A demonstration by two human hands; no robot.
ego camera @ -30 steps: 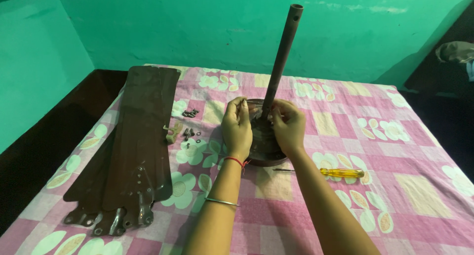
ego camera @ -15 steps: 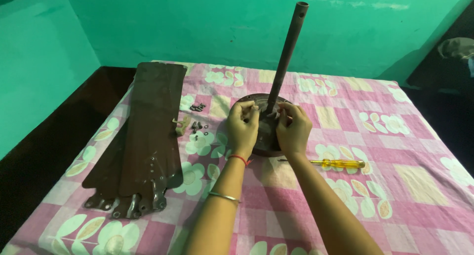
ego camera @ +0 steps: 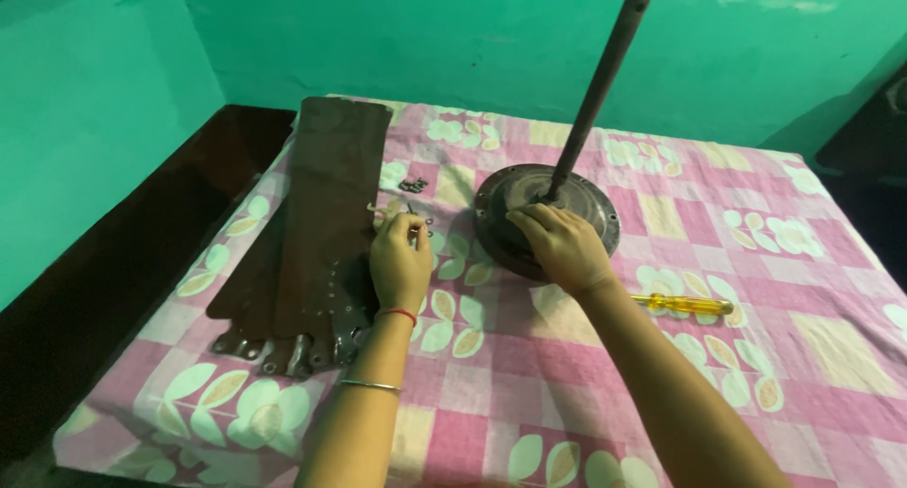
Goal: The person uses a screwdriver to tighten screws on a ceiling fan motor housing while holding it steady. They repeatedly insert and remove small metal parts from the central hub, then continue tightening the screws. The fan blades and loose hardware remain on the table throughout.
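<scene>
Left hand moved off the fan motor housing since the earlier frame, now sitting left of the housing over the small dark screws scattered on the pink checked cloth; fingertips bunched together, looks like pinching one small screw, though too tiny to confirm. Right hand kept on the housing's near rim, fingers curled and pressed down on the metal, not wrapped around anything. Both hands earlier close together at the foot of the downrod; now apart. Housing lying flat on the cloth, round, dark brown, rod rising tilted from its centre toward the green wall. Count: one housing, one rod, one yellow-handled screwdriver just right of the housing and beside the right forearm, one stack of brown fan blades left of the housing with about three or four metal brackets showing at the near end, exact blade count unclear. Screws in two small clusters between blades and housing, number not readable. Red thread and thin metal bangle on left wrist. No packages, labels or signs visible anywhere around the housing.
</scene>
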